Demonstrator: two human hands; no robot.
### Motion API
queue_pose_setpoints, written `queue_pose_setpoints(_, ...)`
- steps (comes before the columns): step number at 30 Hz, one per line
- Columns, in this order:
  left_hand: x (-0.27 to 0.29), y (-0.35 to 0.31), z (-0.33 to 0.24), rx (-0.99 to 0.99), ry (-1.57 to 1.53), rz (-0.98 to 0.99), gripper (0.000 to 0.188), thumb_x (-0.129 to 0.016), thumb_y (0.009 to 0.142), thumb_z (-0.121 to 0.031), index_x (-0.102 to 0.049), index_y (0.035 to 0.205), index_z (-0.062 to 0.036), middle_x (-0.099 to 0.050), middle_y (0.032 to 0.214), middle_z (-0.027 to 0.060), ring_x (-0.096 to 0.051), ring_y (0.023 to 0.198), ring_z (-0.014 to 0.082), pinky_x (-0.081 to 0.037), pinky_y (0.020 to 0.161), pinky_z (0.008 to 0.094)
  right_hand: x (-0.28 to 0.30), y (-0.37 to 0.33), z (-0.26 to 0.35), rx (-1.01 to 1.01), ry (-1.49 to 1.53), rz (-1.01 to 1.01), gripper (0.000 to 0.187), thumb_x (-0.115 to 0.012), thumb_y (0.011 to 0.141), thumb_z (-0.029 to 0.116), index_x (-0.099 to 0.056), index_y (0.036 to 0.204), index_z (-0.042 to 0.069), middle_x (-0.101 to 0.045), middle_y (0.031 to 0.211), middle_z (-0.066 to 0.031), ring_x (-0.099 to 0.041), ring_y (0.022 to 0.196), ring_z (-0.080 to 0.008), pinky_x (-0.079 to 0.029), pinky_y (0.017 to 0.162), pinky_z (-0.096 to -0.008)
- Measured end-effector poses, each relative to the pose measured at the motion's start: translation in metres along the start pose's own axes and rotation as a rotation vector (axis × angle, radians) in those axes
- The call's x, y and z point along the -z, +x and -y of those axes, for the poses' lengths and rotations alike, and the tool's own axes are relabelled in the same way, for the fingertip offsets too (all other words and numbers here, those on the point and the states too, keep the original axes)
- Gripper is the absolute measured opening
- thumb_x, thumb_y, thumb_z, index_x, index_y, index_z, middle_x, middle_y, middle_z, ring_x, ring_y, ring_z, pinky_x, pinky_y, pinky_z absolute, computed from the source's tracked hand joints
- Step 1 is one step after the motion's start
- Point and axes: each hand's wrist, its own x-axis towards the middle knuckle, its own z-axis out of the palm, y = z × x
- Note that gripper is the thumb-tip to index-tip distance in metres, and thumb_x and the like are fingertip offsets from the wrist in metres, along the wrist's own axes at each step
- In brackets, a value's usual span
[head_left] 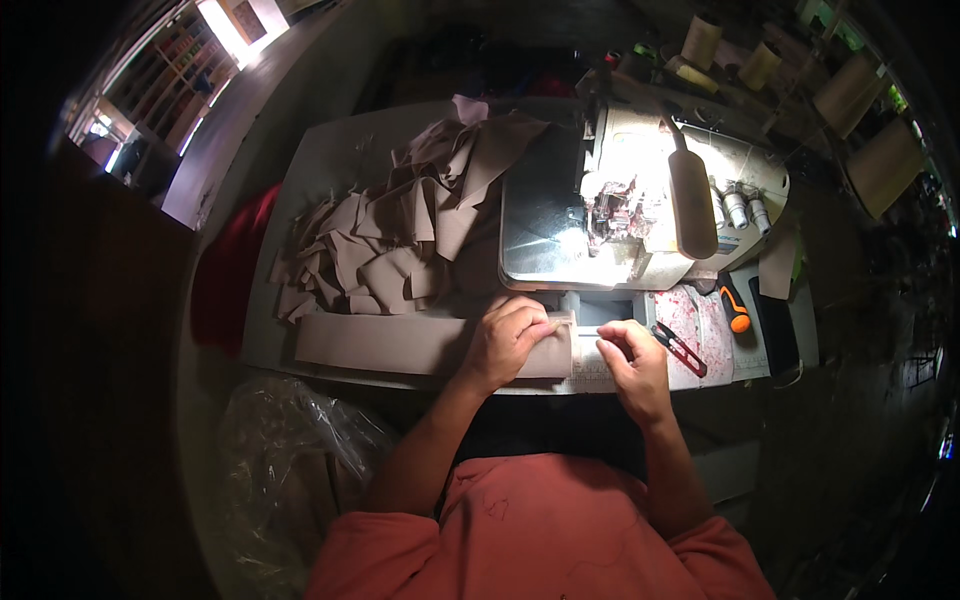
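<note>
A long beige fabric strip (385,346) lies flat along the front edge of the sewing table. My left hand (508,343) rests on its right part, thumb and forefinger pinched at the strip's upper edge near the right end. Just right of that end, my right hand (637,368) is closed with fingertips together; whatever they hold, if anything, is too small to make out. Beside the right hand lie thread snips (683,352) with red handles. Behind both hands stands a brightly lit overlock sewing machine (640,215) with a shiny metal plate (543,225).
Loose beige fabric pieces (385,235) are heaped at the back left. An orange-handled tool (738,314) and a dark flat object (774,330) lie at the right. Thread cones (850,95) stand at the far right. A clear plastic bag (290,440) hangs below the table's left front.
</note>
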Motion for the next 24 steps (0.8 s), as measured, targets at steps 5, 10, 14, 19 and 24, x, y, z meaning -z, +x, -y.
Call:
queue_pose_setpoints(5, 0.005, -0.001, 0.0, -0.073, -0.094, -0.021, 0.005, -0.059, 0.072, -0.003, -0.056, 0.074, -0.002, -0.056, 0.076, 0.0089, -0.053, 0.073, 0.0235, -0.042, 0.067, 0.031, -0.018, 0.018, 0.008, -0.148, 0.208, 0.169, 0.017, -0.062, 0.073, 0.006, -0.056, 0.087, -0.001, -0.052, 0.073, -0.0073, -0.049, 0.056, -0.0119, -0.041, 0.051, -0.0237)
queue_pose_setpoints(10, 0.002, -0.003, -0.001, -0.08, -0.136, -0.058, 0.004, -0.057, 0.075, -0.003, -0.054, 0.077, -0.0014, -0.056, 0.079, 0.0094, -0.053, 0.075, 0.0227, -0.042, 0.069, 0.0293, -0.02, 0.019, 0.023, 0.13, -0.085, 0.083, 0.01, -0.064, 0.068, 0.006, -0.055, 0.071, 0.003, -0.049, 0.071, -0.0074, -0.049, 0.059, -0.0169, -0.041, 0.053, -0.0264)
queue_pose_setpoints(14, 0.005, -0.007, -0.004, -0.051, -0.046, -0.206, 0.007, -0.057, 0.076, -0.004, -0.052, 0.081, -0.0009, -0.055, 0.083, 0.0118, -0.053, 0.076, 0.0238, -0.042, 0.069, 0.0297, -0.026, 0.015, 0.015, 0.336, -0.442, -0.04, 0.011, -0.061, 0.062, 0.002, -0.053, 0.069, 0.005, -0.05, 0.073, -0.0108, -0.05, 0.071, -0.0284, -0.041, 0.062, -0.0363)
queue_pose_setpoints(19, 0.019, -0.029, -0.027, 0.126, 0.048, -0.173, 0.006, -0.053, 0.077, -0.003, -0.054, 0.083, -0.0014, -0.055, 0.077, 0.0103, -0.052, 0.069, 0.0242, -0.043, 0.063, 0.0318, -0.021, 0.017, 0.038, 0.277, -0.438, 0.026, 0.009, -0.059, 0.068, 0.005, -0.051, 0.07, 0.005, -0.052, 0.067, -0.0115, -0.05, 0.065, -0.0297, -0.041, 0.058, -0.0378)
queue_pose_setpoints(24, 0.027, -0.05, -0.03, 0.411, -0.364, -0.135, 0.007, -0.052, 0.078, -0.004, -0.055, 0.084, -0.0024, -0.054, 0.075, 0.0064, -0.053, 0.069, 0.0154, -0.043, 0.063, 0.0281, -0.036, 0.035, 0.058, 0.123, -0.179, 0.184, 0.011, -0.058, 0.071, 0.003, -0.053, 0.079, -0.002, -0.059, 0.072, -0.0129, -0.059, 0.066, -0.0245, -0.046, 0.062, -0.0299)
